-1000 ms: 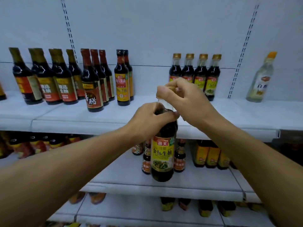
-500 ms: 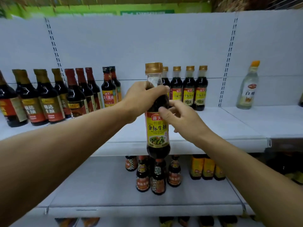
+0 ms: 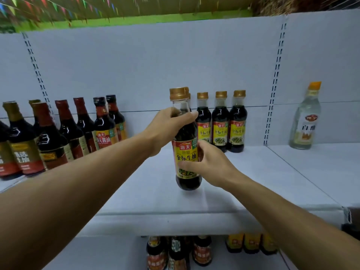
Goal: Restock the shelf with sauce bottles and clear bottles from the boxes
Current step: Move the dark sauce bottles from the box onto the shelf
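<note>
Head view: one sauce bottle with a gold cap, dark contents and a yellow label is held upright by both hands over the white shelf, its base at or just above the shelf surface; contact cannot be told. The left hand is wrapped round the bottle's shoulder just below the clear neck, fingers curled round the far side. The right hand is laid against the label lower down, with the thumb across the front of the label and the fingers curled round its right side.

Behind the held bottle, three matching gold-capped bottles are seen in a row against the back panel, and the cap edge of a fourth is glimpsed directly behind the held cap. Far to the right, on the neighbouring shelf section, one clear bottle with an orange cap stands alone. To the left, a group of dark bottles is ranged along the shelf: about eight can be counted, some with olive foil tops, some with red tops, two with black caps and red bands; the leftmost is cut by the frame edge.

On the lower shelf, about three small dark bottles are seen beneath the held bottle, and three yellow packs to their right.
</note>
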